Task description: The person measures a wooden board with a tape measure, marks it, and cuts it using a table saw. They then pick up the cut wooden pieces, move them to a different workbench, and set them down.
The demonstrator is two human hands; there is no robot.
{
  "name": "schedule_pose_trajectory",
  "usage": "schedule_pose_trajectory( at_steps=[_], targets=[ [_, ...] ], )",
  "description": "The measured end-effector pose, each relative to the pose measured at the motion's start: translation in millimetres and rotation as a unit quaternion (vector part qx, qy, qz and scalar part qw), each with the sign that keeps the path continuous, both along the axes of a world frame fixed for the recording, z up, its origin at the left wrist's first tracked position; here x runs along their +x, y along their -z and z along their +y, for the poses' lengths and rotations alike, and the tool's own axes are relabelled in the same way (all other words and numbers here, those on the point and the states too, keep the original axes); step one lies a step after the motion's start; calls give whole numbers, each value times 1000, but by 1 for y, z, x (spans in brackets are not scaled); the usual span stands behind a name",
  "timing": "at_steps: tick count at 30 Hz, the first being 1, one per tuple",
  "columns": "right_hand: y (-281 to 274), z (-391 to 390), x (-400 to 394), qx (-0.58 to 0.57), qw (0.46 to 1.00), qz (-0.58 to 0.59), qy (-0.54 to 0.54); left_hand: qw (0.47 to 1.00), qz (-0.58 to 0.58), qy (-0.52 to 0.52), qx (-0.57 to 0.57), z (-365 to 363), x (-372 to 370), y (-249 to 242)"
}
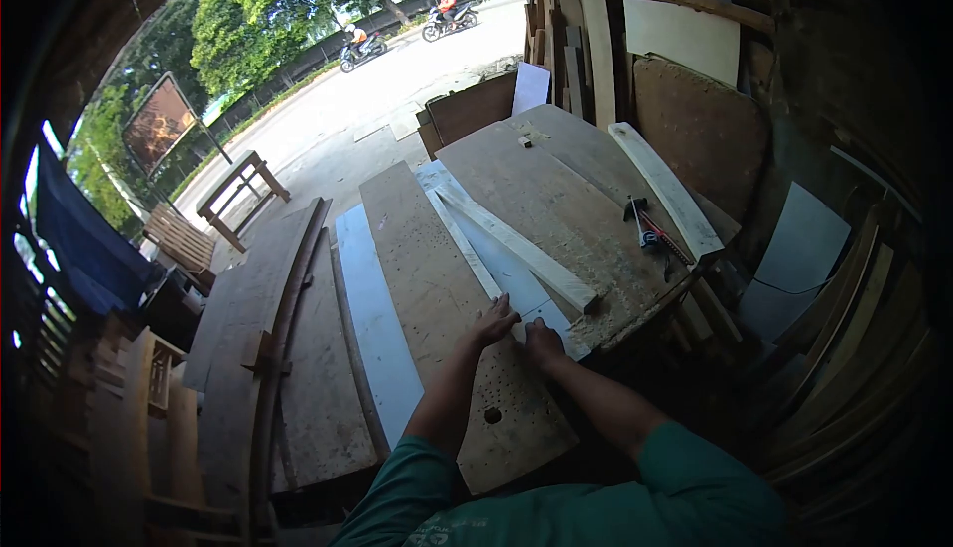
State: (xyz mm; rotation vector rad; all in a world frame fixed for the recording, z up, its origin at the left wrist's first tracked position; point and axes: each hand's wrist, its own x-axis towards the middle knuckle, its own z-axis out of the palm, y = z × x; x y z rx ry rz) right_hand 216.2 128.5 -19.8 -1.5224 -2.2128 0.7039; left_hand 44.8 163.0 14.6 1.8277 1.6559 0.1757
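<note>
A narrow pale wood strip (465, 245) lies lengthwise on the brown board (412, 239). My left hand (495, 321) rests on the strip's near end, its fingers partly spread. Close beside it on the right, my right hand (542, 341) is at the same end with its fingers bent; what they hold, if anything, is hidden. A thicker wood beam (526, 254) lies slanted to the right, across a light blue-white panel (496, 267). Farther right, a hammer (635, 211) and a red and black tool (652, 236) lie on the worktop.
Another pale beam (667, 190) lies along the worktop's right side. A small wood block (525, 142) is near the far edge. Boards lean at the right wall. A wooden stool (243, 190) stands outside at left. Two motorbikes with riders are on the road.
</note>
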Motion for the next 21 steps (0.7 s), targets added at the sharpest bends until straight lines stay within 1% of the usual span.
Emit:
schedule_pose_trajectory(
  at_steps=[1, 3, 4, 5, 7, 8, 9, 10, 11, 12, 13, 14, 16, 17, 18, 20, 21],
  targets=[
    [-2, 0, -2, 10, 1000, 5, -3, 1000, 2, -13, 16, -3, 4, -5],
    [-12, -4, 1, 29, 999, 12, -5, 985, -82, -57, 141, -6, 5, 2],
    [-31, -6, 3, 38, 999, 13, -3, 968, -123, -80, 204, -5, 7, 3],
    [-52, -8, 0, 44, 999, 15, -1, 943, -136, -170, 252, -3, 10, 5],
    [-90, -10, -9, 50, 999, 19, 3, 863, -152, -345, 335, 1, 18, 5],
    [-106, -9, -15, 52, 998, 20, 5, 865, -271, -341, 250, 5, 15, -3],
    [-119, -8, -16, 55, 998, 21, 8, 847, -386, -329, 161, 12, 6, -20],
    [-129, -8, -13, 47, 998, 29, -23, 811, -491, -310, 70, 16, 1, -37],
    [-138, -9, -11, 41, 997, 36, -53, 788, -504, -350, 50, 8, 5, -59],
    [-152, -7, -9, 40, 995, 44, -83, 784, -505, -352, 76, 8, 2, -66],
    [-163, -5, 4, 9, 984, 102, -146, 780, -505, -357, 100, 4, -4, -67],
    [-150, 7, 12, 22, 986, 128, -109, 775, -502, -362, 125, -2, -10, -68],
    [-109, 39, 30, 46, 982, 179, -35, 782, -476, -365, 169, -36, -10, -83],
    [-100, 46, 41, 83, 994, 53, 35, 782, -460, -373, 195, -55, -12, -89],
    [-90, 52, 52, 118, 985, -73, 106, 784, -443, -380, 211, -73, -20, -90],
    [-39, 76, 69, 127, 970, -149, 142, 789, -400, -401, 237, -110, -44, -80],
    [-27, 86, 74, 107, 971, -160, 139, 791, -376, -415, 247, -129, -57, -72]
  ],
)
